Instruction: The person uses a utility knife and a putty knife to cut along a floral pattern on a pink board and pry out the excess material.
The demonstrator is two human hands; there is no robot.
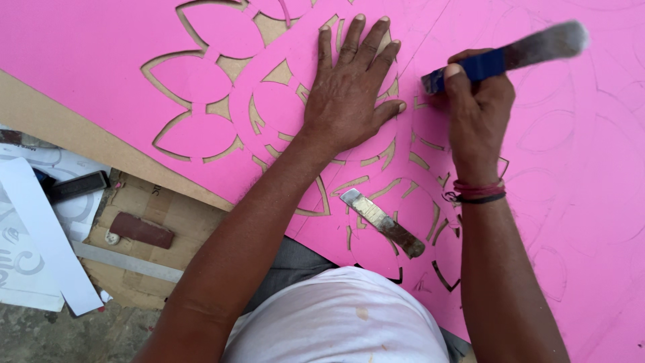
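Item: large pink sheet (80,60) with cut-out petal pattern, lying over brown board (47,121); left hand (349,94) pressing flat, fingers spread, grasping nothing; right hand (474,114) clenching blue-handled cutting tool (504,57) near the left fingertips, risking a slip into them; flat metal blade (381,222) resting loose; no containers showing
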